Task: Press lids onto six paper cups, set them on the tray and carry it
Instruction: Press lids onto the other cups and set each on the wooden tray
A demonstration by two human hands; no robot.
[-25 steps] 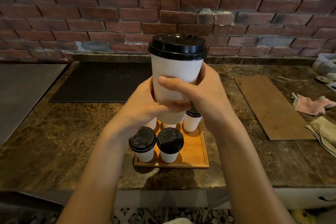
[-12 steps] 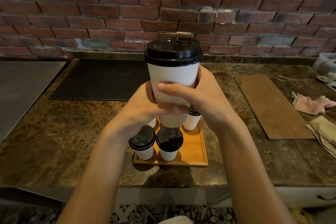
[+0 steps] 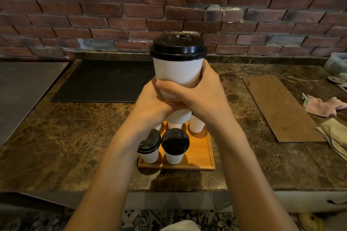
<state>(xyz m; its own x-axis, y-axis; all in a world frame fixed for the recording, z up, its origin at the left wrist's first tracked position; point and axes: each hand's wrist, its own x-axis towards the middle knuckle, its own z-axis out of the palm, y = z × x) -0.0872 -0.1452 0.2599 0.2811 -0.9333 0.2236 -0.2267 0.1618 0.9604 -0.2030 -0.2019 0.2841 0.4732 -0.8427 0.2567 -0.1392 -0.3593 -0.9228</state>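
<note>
White paper capped in black: the cup [image 3: 177, 73] is being held upright in the air above the tray [image 3: 203, 153], with its lid [image 3: 178, 48] being seen sitting level and fully down round the rim. It is being clasped low on its wall by both hands, the left hand [image 3: 150, 103] being wrapped round from one side and the right hand [image 3: 202, 95] from the other, its thumb being laid across the front, so both are clamped on the cup. Against the views of a second ago very little is being altered: the same grip is being kept, and the cup is being tipped only slightly. Pressing is therefore being judged as finished for this cup, and setting it down as the step in hand. On the tray two lidded cups [image 3: 175, 141] are standing at the front left, while the bases of more cups [image 3: 196, 124] are being glimpsed behind the wrists, their tops hidden; the front right corner is being left bare and seems the likely spot. Around the tray, the marble counter [image 3: 75, 137] is being shared by a black mat [image 3: 105, 80], a brown board [image 3: 281, 108] and some cloths [image 3: 323, 106].
</note>
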